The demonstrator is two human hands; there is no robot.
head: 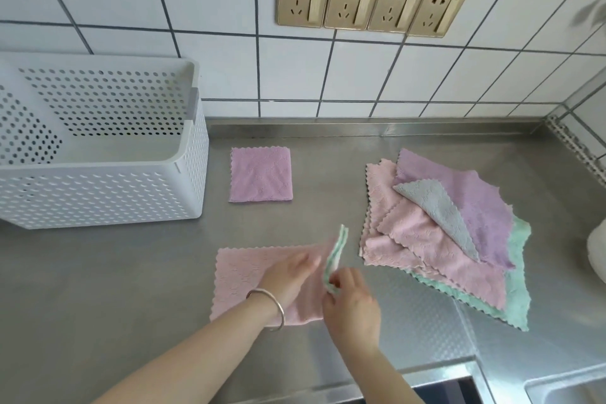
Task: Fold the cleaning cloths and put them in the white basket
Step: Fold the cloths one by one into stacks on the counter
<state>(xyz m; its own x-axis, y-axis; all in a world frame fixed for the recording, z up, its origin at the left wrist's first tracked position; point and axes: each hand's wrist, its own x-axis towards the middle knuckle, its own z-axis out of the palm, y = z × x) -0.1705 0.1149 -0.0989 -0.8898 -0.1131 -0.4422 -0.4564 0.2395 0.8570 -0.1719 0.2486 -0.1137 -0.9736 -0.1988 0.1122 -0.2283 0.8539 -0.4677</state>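
A pink cleaning cloth [242,275] lies spread on the steel counter in front of me. My left hand [290,275], with a silver bangle on the wrist, presses flat on it with fingers together. My right hand [352,302] pinches the cloth's right edge [336,256], lifted upright and showing a green-white underside. A folded purple cloth [260,174] sits square on the counter further back. The white perforated basket [98,193] stands at the left and looks empty inside. A loose pile of unfolded cloths [459,239] in pink, purple, grey and green lies at the right.
A tiled wall with a row of gold sockets [372,0] rises behind the counter. A sink rim [564,387] shows at the bottom right, and a white object [598,252] sits at the right edge. Bare steel counter [131,289] lies below the basket.
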